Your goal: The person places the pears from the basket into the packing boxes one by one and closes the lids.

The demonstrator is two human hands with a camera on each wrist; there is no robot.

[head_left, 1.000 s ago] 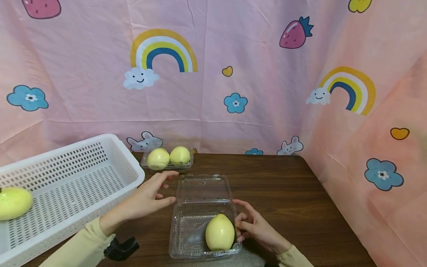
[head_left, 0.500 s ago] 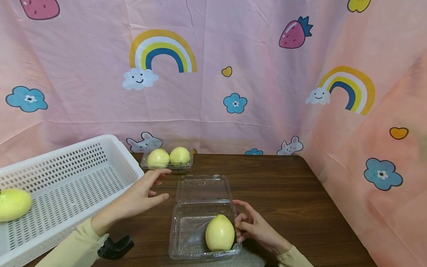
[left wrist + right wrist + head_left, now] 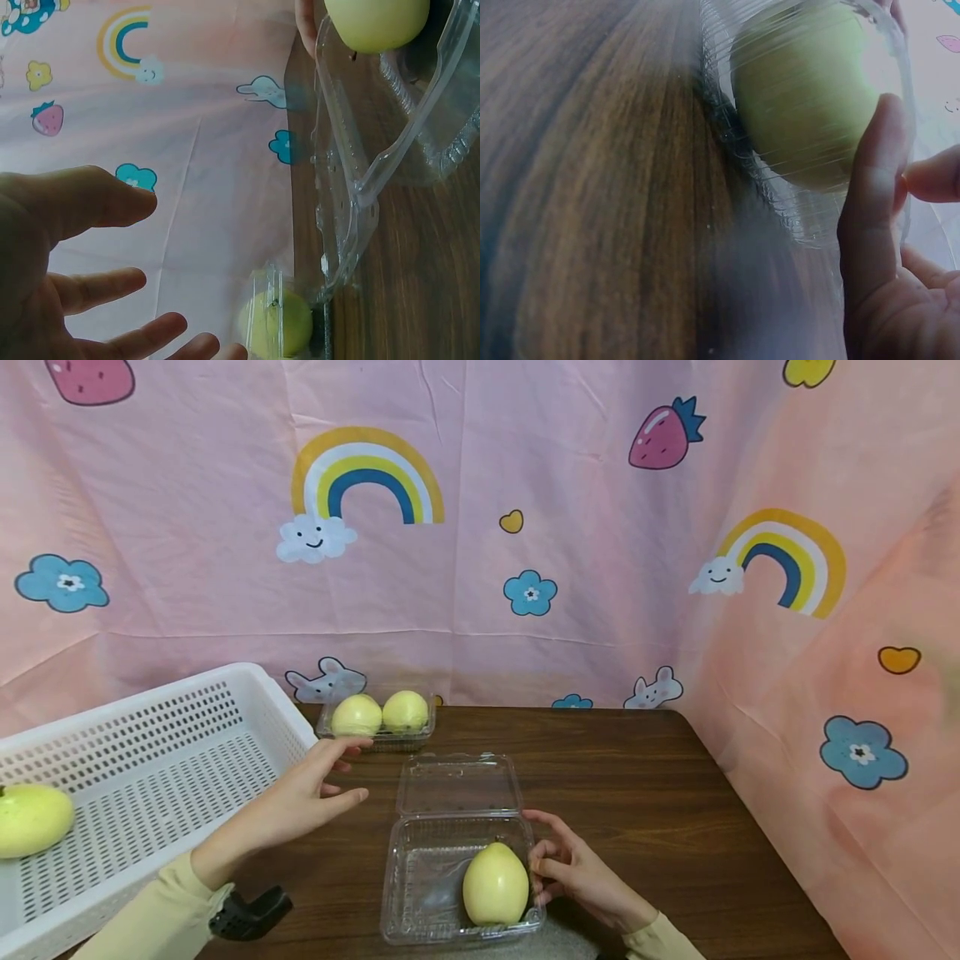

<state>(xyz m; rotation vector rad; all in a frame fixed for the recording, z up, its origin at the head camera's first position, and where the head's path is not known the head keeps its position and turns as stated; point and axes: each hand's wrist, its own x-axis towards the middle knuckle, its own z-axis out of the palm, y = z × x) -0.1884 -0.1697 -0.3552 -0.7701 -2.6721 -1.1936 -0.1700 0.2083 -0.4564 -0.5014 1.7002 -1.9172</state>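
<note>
A clear plastic clamshell box (image 3: 423,893) lies on the table with its lid (image 3: 459,783) folded back. One pale yellow-green pear (image 3: 495,883) sits in its right half. My right hand (image 3: 581,877) pinches the box's right rim between thumb and fingers; the right wrist view shows the fingers (image 3: 874,202) against the wall beside the pear. My left hand (image 3: 288,802) hovers left of the box, near the white basket's right end, its fingers spread and holding nothing. In the left wrist view the left hand (image 3: 82,277) touches nothing.
On the left stands a white perforated plastic basket (image 3: 281,714) with one pear (image 3: 33,821) in it. Another clear box (image 3: 401,742) with two pears is at the back of the wooden table (image 3: 637,793). A pink printed cloth (image 3: 480,668) hangs behind and to the right.
My left hand has moved left, away from the open box and towards the basket. The right hand, the box and the pears have stayed in place.
</note>
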